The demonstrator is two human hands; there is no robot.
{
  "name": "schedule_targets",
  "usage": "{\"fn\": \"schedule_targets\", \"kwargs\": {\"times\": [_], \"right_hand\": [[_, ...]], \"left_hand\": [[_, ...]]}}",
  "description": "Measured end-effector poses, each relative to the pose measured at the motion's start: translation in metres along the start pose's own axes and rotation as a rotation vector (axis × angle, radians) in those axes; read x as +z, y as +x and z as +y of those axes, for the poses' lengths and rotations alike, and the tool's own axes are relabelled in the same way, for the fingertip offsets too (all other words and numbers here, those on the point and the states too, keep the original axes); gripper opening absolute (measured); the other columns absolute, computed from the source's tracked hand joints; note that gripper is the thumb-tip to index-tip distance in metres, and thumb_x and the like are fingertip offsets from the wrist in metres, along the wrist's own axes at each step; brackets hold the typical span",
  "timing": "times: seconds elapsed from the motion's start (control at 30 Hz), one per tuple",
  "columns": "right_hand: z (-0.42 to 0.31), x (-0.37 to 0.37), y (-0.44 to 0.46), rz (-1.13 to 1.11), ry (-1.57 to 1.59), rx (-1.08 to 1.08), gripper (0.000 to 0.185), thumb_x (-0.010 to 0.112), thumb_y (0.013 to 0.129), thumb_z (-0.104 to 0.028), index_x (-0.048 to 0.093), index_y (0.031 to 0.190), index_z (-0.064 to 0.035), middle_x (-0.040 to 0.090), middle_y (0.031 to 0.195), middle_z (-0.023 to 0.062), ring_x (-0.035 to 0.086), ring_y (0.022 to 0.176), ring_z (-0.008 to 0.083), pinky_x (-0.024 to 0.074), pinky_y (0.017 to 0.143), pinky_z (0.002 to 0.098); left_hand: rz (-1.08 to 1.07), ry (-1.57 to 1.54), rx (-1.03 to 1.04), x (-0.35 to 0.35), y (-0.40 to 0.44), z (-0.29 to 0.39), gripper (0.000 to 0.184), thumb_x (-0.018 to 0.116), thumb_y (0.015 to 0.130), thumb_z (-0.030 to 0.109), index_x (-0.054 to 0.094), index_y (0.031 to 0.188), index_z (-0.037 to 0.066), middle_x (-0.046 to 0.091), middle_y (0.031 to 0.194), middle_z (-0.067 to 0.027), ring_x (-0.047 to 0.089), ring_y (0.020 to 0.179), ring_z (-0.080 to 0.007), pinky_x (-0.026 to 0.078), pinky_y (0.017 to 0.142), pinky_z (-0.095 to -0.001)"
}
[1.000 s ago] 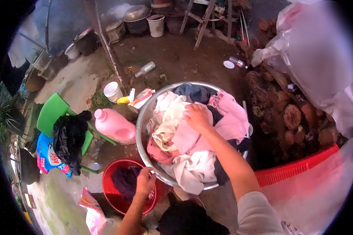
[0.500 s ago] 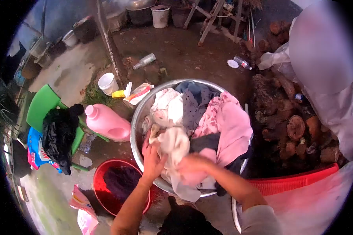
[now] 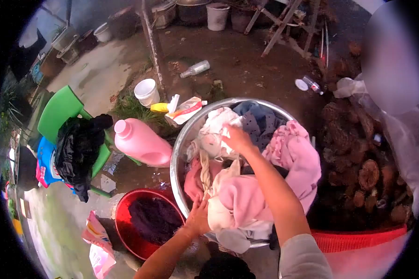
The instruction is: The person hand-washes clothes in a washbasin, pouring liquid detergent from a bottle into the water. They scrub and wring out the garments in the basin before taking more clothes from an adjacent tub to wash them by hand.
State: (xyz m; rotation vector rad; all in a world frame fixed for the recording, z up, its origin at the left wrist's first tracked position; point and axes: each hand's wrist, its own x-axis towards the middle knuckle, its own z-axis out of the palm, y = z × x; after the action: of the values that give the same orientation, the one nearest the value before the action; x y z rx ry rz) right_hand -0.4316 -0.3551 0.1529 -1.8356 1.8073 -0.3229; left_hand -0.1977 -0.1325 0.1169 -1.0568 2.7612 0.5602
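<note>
A wide metal basin (image 3: 176, 167) is heaped with laundry. My right hand (image 3: 237, 139) reaches across to its far left part, fingers closed on a white garment (image 3: 214, 132). On the near left side, my left hand (image 3: 199, 216) rests against a cream cloth (image 3: 217, 211), with its fingers stretched out and touching the fabric. A pink garment (image 3: 246, 195) lies bunched beneath my right forearm. Dark dotted fabric (image 3: 258, 118) is at the back of the basin, and a pink fleece piece (image 3: 302, 162) hangs over the right side.
Left of the basin stand a pink detergent bottle (image 3: 142, 142) and a red bucket (image 3: 125, 228) with dark cloth inside. Beyond are a green chair (image 3: 60, 114) with a black garment (image 3: 81, 153) and a white tub (image 3: 146, 93). Chopped logs (image 3: 370, 174) lie right.
My right hand has moved from the near middle of the pile to the white garment at the back. The pink and cream cloths have shifted nearer. The view has swung left.
</note>
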Motion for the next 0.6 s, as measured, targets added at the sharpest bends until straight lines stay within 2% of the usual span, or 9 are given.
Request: {"fn": "schedule_targets", "kwargs": {"times": [0.03, 0.1, 0.17, 0.2, 0.33, 0.43, 0.47, 0.53, 0.6], "right_hand": [[0.009, 0.018, 0.022, 0.120, -0.057, -0.049, 0.075, 0.067, 0.082, -0.039, 0.037, 0.145, -0.0135, 0.042, 0.145, 0.0188, 0.040, 0.133, 0.0362, 0.0360, 0.107, 0.0466], [0.022, 0.047, 0.044, 0.274, -0.288, -0.060, 0.082, 0.069, 0.079, -0.043, 0.035, 0.146, -0.0102, 0.043, 0.142, 0.0187, 0.035, 0.136, 0.0357, 0.0276, 0.113, 0.0498], [-0.001, 0.058, 0.035, -0.020, -0.447, -0.004, 0.091, 0.070, 0.076, -0.047, 0.030, 0.149, -0.0103, 0.045, 0.139, 0.0169, 0.031, 0.138, 0.0337, 0.0219, 0.113, 0.0536], [0.003, 0.085, 0.038, 0.050, -0.499, -0.057, 0.080, 0.070, 0.072, -0.050, 0.049, 0.137, -0.0094, 0.056, 0.128, 0.0166, 0.044, 0.130, 0.0330, 0.0313, 0.108, 0.0513], [0.030, 0.147, 0.045, -0.176, -0.343, -0.057, 0.048, 0.069, 0.070, -0.046, 0.071, 0.100, -0.0082, 0.069, 0.101, 0.0161, 0.063, 0.103, 0.0326, 0.0463, 0.092, 0.0454], [0.009, 0.113, 0.009, -0.141, -0.158, -0.112, 0.042, 0.063, 0.076, -0.043, 0.069, 0.095, -0.0066, 0.070, 0.093, 0.0176, 0.067, 0.091, 0.0351, 0.0500, 0.084, 0.0443], [-0.008, 0.091, -0.007, -0.065, 0.068, -0.033, 0.045, 0.059, 0.082, -0.043, 0.064, 0.107, -0.0061, 0.068, 0.097, 0.0180, 0.065, 0.094, 0.0367, 0.0490, 0.085, 0.0453], [0.002, 0.070, -0.030, -0.188, -0.303, -0.161, 0.050, 0.066, 0.070, -0.052, 0.071, 0.075, -0.0016, 0.068, 0.077, 0.0225, 0.067, 0.081, 0.0368, 0.0505, 0.078, 0.0446], [-0.008, 0.026, -0.080, -0.231, -0.262, -0.313, 0.051, 0.068, 0.068, -0.053, 0.069, 0.071, -0.0022, 0.066, 0.072, 0.0217, 0.066, 0.076, 0.0376, 0.0496, 0.076, 0.0450]], "left_hand": [[-0.013, 0.014, -0.017, -0.003, -0.004, 0.000, 0.084, 0.045, 0.083, 0.067, 0.030, 0.151, 0.020, 0.033, 0.153, -0.0114, 0.015, 0.146, -0.0345, 0.001, 0.117, -0.0580], [-0.037, 0.044, -0.035, -0.003, -0.001, 0.002, 0.082, 0.044, 0.084, 0.067, 0.029, 0.151, 0.022, 0.033, 0.153, -0.0114, 0.014, 0.147, -0.0346, 0.001, 0.117, -0.0575], [-0.007, 0.037, -0.048, 0.002, 0.001, 0.000, 0.080, 0.045, 0.084, 0.066, 0.033, 0.149, 0.021, 0.033, 0.153, -0.0116, 0.013, 0.147, -0.0336, 0.001, 0.118, -0.0560], [-0.053, 0.026, -0.053, -0.003, 0.002, -0.001, 0.080, 0.045, 0.084, 0.066, 0.035, 0.149, 0.020, 0.034, 0.153, -0.0119, 0.013, 0.147, -0.0334, 0.001, 0.118, -0.0557], [-0.036, -0.023, -0.088, -0.009, 0.000, 0.000, 0.076, 0.047, 0.085, 0.063, 0.040, 0.146, 0.018, 0.033, 0.153, -0.0129, 0.014, 0.147, -0.0323, 0.002, 0.118, -0.0548], [0.016, -0.035, -0.107, -0.008, -0.003, 0.002, 0.072, 0.047, 0.086, 0.057, 0.041, 0.145, 0.018, 0.030, 0.154, -0.0122, 0.016, 0.147, -0.0315, 0.004, 0.118, -0.0534], [0.007, -0.006, -0.117, -0.010, -0.004, 0.002, 0.071, 0.047, 0.086, 0.057, 0.040, 0.146, 0.018, 0.029, 0.155, -0.0119, 0.016, 0.147, -0.0314, 0.004, 0.118, -0.0532], [0.034, -0.001, -0.129, -0.010, -0.005, 0.004, 0.071, 0.047, 0.086, 0.055, 0.040, 0.146, 0.018, 0.029, 0.155, -0.0113, 0.017, 0.146, -0.0312, 0.005, 0.118, -0.0528], [0.105, -0.045, -0.118, -0.002, -0.005, 0.000, 0.070, 0.047, 0.086, 0.055, 0.040, 0.146, 0.019, 0.029, 0.155, -0.0106, 0.018, 0.146, -0.0311, 0.006, 0.118, -0.0525]]}}
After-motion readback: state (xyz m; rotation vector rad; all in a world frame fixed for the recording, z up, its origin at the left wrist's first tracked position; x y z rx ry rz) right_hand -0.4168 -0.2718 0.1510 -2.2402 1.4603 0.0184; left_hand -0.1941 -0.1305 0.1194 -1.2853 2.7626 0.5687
